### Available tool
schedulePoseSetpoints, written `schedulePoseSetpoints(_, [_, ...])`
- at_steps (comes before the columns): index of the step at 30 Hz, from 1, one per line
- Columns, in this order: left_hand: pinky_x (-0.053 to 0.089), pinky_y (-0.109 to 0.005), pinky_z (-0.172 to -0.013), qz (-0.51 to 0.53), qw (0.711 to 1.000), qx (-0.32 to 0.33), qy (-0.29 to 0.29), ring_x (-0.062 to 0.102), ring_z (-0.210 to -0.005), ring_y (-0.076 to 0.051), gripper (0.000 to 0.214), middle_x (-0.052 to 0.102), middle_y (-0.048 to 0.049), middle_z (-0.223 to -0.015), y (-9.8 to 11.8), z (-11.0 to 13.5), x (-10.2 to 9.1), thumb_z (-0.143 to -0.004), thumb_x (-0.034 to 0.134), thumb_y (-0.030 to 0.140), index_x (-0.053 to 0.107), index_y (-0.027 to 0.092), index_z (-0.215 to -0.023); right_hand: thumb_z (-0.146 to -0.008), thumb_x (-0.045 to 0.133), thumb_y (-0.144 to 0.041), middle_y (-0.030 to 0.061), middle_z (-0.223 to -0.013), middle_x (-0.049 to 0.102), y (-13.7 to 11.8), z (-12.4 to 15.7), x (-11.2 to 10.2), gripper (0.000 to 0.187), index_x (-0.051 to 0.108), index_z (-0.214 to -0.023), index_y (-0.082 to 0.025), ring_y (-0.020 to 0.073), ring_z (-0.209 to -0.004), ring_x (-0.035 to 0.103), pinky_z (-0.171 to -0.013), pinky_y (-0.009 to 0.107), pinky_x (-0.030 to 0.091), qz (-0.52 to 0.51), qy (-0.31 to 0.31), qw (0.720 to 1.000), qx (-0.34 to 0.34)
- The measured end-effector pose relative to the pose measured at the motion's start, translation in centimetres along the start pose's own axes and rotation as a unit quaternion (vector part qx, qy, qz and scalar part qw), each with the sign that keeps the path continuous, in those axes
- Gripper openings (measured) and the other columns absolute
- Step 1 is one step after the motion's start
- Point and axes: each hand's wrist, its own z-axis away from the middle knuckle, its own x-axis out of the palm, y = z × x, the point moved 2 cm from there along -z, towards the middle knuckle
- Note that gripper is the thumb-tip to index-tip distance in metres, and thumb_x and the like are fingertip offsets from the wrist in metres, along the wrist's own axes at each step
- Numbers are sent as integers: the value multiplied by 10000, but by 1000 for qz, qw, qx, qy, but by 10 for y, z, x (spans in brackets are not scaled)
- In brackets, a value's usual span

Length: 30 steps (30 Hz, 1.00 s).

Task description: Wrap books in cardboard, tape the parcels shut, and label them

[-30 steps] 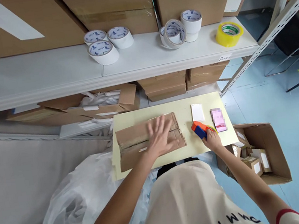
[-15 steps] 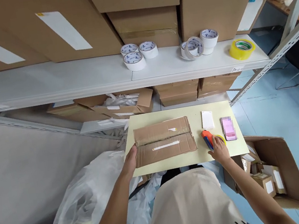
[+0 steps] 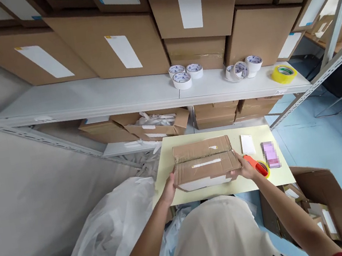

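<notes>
A flat brown cardboard box (image 3: 205, 163) with torn tape and a white label lies on a small pale yellow table (image 3: 272, 176). Its near edge is raised off the table. My left hand (image 3: 169, 187) grips its near left corner. My right hand (image 3: 245, 167) grips its near right corner. An orange tape dispenser (image 3: 257, 166) with a yellow roll lies on the table just right of my right hand. A white card (image 3: 247, 144) and a pink item (image 3: 270, 154) lie beyond it.
A white shelf (image 3: 104, 97) ahead carries several white tape rolls (image 3: 182, 76), a yellow tape roll (image 3: 284, 73) and large cartons. An open carton (image 3: 328, 202) with small boxes stands on the blue floor at right. Clear plastic bags (image 3: 116, 232) pile at left.
My right hand left the tape dispenser and took the box's right corner. My left hand slid from the box's top to its left corner. The box's near edge has come up.
</notes>
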Motion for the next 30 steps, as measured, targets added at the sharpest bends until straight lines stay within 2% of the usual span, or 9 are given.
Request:
schedulePoseSetpoints(3, [488, -451, -1007, -23, 998, 47, -42, 605, -1189, -349, 812, 728, -116, -1134, 19, -6, -7, -555, 672, 796, 693, 196, -1103, -715, 743, -494, 74, -1330, 635, -23, -5, 5, 761, 499, -1405, -288, 275, -1229, 585, -1019, 430, 494, -32, 52, 997, 44])
schedulePoseSetpoints(6, [505, -422, -978, -90, 992, 85, -9, 636, -1144, -326, 728, 714, -100, -1166, 33, -13, -15, -566, 778, 608, 634, 193, -1147, -773, 659, -581, 104, -1261, 676, -37, -18, 14, 608, 620, -1270, -234, 291, -1162, 631, -974, 411, 521, -21, 116, 985, 124])
schedulePoseSetpoints(9, [539, -410, -915, -130, 989, 64, 33, 673, -1077, -311, 625, 730, -100, -1121, 40, -22, -18, -653, 728, 565, 619, 185, -1137, -776, 604, -673, 147, -1249, 676, -41, -37, 24, 648, 667, -1184, -174, 315, -1170, 624, -992, 417, 501, 22, 148, 970, 191])
schedulePoseSetpoints(12, [541, -377, -902, -187, 979, 50, 55, 684, -1063, -294, 500, 739, -114, -1099, 48, -34, -13, -770, 639, 548, 641, 176, -1103, -786, 536, -733, 182, -1284, 649, -38, -53, 30, 754, 643, -1206, -115, 316, -1187, 611, -1008, 417, 486, 21, 157, 963, 219])
schedulePoseSetpoints(16, [523, -349, -920, -259, 961, 60, 71, 669, -1101, -279, 460, 715, -133, -1172, 55, -48, -8, -849, 584, 490, 621, 167, -1174, -824, 536, -644, 179, -1302, 638, -28, -59, 36, 706, 561, -1296, -119, 285, -1145, 633, -932, 388, 533, -25, 169, 970, 172])
schedulePoseSetpoints(21, [490, -376, -979, -317, 943, 78, 68, 628, -1175, -281, 552, 676, -130, -1260, 44, -51, -11, -860, 593, 419, 505, 183, -1352, -783, 624, -514, 122, -1232, 682, -10, -34, 48, 606, 551, -1292, -194, 264, -1059, 670, -861, 373, 564, -48, 162, 976, 135])
schedulePoseSetpoints(26, [415, -425, -1082, -366, 920, 97, 101, 509, -1322, -331, 618, 553, -196, -1411, 40, -49, -14, -867, 578, 390, 460, 121, -1410, -790, 593, -574, 117, -1253, 667, 5, 2, 58, 643, 551, -1298, -181, 274, -1116, 635, -940, 402, 519, -51, 155, 983, 78])
schedulePoseSetpoints(30, [400, -428, -1104, -369, 921, 90, 85, 510, -1323, -329, 608, 535, -171, -1440, 39, -50, -12, -907, 512, 376, 425, 125, -1454, -797, 578, -616, 114, -1315, 629, 9, 17, 64, 704, 497, -1366, -209, 300, -1145, 615, -911, 417, 524, -24, 177, 980, 84])
